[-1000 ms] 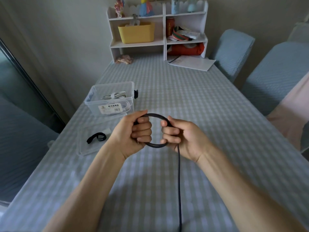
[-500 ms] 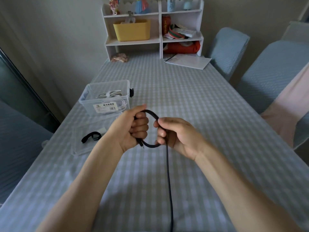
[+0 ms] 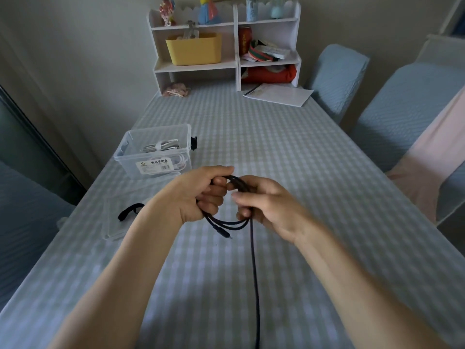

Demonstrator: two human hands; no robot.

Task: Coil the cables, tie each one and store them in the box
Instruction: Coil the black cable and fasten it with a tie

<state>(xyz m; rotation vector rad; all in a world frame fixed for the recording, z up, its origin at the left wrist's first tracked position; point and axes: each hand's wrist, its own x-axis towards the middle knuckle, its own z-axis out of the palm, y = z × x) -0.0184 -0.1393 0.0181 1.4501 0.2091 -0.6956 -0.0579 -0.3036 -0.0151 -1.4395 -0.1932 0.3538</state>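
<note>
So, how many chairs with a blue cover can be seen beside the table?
2, both on the right side of the table: one near the far corner, one closer, partly under a pink cloth. Others may be out of view.

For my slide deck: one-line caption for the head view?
Both hands coil a black cable near the clear box.

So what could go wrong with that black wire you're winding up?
1. The loops of the black cable are loose and only the left hand grips them, so they might spring open.
2. A long tail runs from the right hand toward the table's near edge and could snag or twist.
3. The black strap lies off to the left; reaching for it one-handed may loosen the coil.
</note>
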